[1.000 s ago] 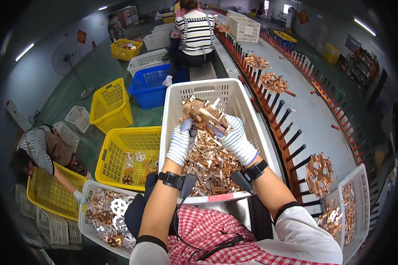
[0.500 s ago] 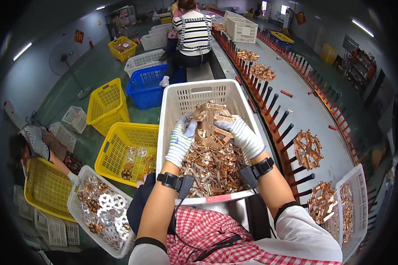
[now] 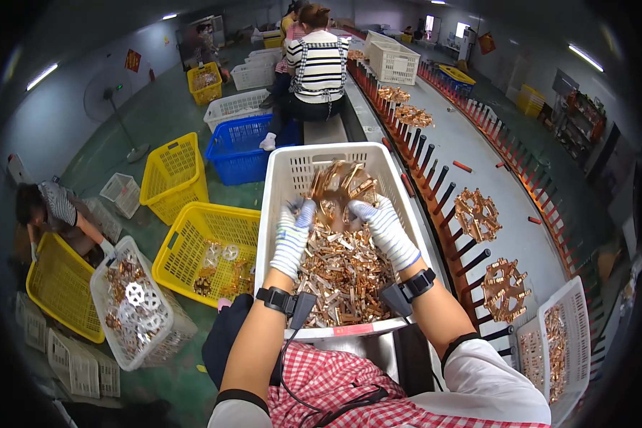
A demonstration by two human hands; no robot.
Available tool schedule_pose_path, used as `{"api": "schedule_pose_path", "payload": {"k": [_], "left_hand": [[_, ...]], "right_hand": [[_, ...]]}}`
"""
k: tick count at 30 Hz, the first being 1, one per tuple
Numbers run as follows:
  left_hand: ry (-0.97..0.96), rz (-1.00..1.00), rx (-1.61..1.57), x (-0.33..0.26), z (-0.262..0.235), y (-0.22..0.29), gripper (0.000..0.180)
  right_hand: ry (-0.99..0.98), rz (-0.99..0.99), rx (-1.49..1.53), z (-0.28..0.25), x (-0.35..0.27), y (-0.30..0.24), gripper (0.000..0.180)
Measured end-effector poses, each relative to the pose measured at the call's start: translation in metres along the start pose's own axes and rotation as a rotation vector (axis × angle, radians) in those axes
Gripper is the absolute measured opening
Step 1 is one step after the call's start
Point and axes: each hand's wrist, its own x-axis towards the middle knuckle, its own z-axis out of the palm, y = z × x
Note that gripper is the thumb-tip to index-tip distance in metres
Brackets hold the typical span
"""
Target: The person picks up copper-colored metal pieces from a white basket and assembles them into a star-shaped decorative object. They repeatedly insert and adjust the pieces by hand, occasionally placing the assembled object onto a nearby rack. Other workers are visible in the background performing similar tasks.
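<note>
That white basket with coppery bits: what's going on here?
A person's gloved left hand and right hand are at a blurred, coppery wheel-like part above loose pieces in the white basket; their grip is unclear. Similar parts sit to the right. At far left, a co-worker's gloved hand is at the rim of another basket.

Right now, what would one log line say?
left hand: at metal wheel | right hand: at metal wheel | below: metal pieces in white basket

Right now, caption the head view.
Gloved left hand and right hand at a coppery part above metal pieces in a white crate.
</note>
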Motion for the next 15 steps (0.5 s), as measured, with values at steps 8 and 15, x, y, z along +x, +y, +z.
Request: {"api": "schedule_pose_path", "payload": {"k": [8, 15], "left_hand": [[0.082, 0.049, 0.055, -0.012, -0.003, 0.018, 0.022], [0.054, -0.194, 0.037, -0.007, -0.028, 0.013, 0.031]], "right_hand": [[-0.094, 0.088, -0.120, 0.009, 0.000, 0.016, 0.031], [0.069, -0.105, -0.236, 0.032, 0.003, 0.027, 0.029]]}}
